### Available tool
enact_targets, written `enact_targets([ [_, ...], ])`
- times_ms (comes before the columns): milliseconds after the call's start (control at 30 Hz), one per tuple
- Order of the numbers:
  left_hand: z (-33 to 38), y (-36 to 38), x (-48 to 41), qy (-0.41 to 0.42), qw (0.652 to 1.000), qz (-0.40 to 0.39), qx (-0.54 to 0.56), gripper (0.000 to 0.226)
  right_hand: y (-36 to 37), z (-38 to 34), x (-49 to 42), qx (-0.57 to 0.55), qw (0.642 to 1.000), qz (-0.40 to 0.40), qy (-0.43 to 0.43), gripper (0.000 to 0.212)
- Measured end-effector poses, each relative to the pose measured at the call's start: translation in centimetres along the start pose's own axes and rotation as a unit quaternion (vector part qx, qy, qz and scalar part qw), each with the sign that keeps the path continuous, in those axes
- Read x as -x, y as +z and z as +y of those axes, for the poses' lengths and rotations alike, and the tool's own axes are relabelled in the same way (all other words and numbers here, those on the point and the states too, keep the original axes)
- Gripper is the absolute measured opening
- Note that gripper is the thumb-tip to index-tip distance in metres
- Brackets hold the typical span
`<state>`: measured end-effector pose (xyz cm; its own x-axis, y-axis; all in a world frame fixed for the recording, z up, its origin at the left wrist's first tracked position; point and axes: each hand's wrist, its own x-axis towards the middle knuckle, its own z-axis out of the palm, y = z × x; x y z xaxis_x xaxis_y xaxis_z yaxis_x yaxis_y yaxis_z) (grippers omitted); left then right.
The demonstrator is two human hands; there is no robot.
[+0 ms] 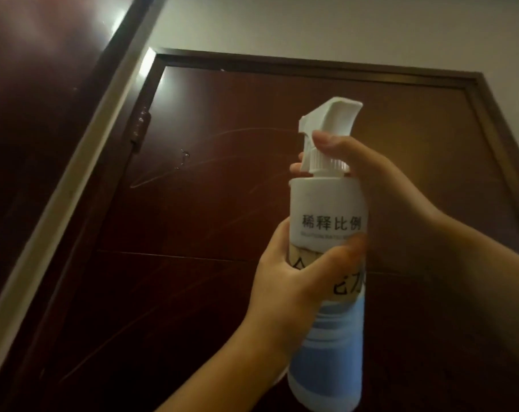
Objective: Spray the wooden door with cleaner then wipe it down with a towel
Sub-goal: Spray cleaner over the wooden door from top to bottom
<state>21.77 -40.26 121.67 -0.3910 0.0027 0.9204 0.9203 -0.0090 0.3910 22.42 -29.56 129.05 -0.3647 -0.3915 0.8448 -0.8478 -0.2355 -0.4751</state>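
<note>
A white and blue spray bottle (326, 209) with black characters on its label stands upright in front of the dark wooden door (252, 162). My left hand (294, 272) grips the middle of the bottle's body. My right hand (371, 179) is wrapped round the neck, fingers on the white trigger head (329, 120), whose nozzle points left at the door. Thin arcs of spray and a few droplets (184, 157) show on the door's upper panel. No towel is in view.
A second dark wooden door or panel (35, 93) fills the left side, with a pale wall strip (74, 173) between it and the sprayed door's frame. A hinge (141, 126) sits on the frame's left edge. White wall (341, 28) lies above.
</note>
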Motion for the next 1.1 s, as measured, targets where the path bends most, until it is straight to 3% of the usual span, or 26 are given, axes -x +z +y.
enact_targets([
  [333, -2.5, 3.7, -0.3, 0.025, 0.997, -0.041, 0.052, 0.043, -3.1, 1.0, 2.0, 0.001, 0.997, 0.073, -0.027, 0.034],
  [633, -4.4, 6.7, -0.5, -0.013, 0.997, -0.051, 0.057, 0.06, -6.3, 1.5, 3.1, 0.008, 0.997, 0.075, -0.009, 0.046],
  [867, -5.1, 9.1, -1.9, -0.01, 0.994, -0.073, 0.085, 0.06, -8.9, 1.4, 3.0, 0.0, 0.994, 0.113, -0.011, 0.058],
  [1100, -5.7, 12.3, -1.8, -0.023, 0.986, -0.12, 0.117, 0.047, -11.6, 1.2, 4.1, 0.031, 0.985, 0.172, 0.008, 0.053],
])
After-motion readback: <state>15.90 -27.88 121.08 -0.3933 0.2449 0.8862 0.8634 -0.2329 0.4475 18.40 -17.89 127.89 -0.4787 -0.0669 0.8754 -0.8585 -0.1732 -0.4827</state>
